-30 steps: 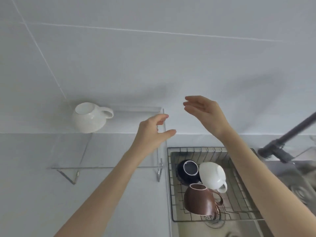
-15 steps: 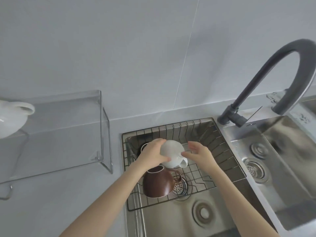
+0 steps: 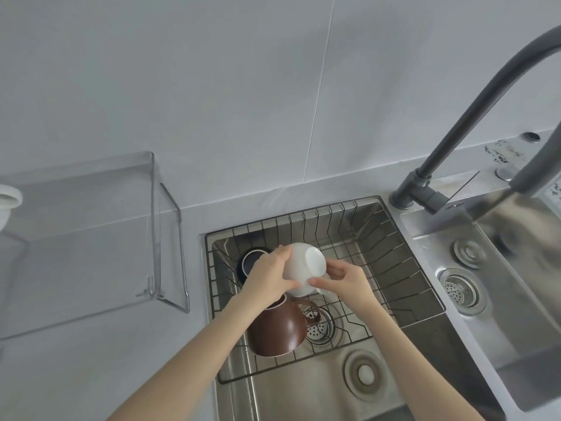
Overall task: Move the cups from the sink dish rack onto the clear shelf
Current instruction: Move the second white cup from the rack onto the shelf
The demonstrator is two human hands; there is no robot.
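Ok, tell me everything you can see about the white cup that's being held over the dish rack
The glossy white rounded ceramic-looking cup is tipped so its flat circular base faces up toward the camera, its opening hidden. The left hand wraps its left side and the right hand pinches its lower right edge, where a bit of what may be the handle peeks out. It sits above the wire dish rack in the steel sink, between the dark navy cup and the brown cup. Contact with either is unclear.

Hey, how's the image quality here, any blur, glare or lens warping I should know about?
Head view: soft, even light with faint shadows; wide-angle warping bows the faucet and wall seam; the far-right sink basin is smeared; the clear shelf shows only by its edge glints; the white cup and both hands stay sharp.
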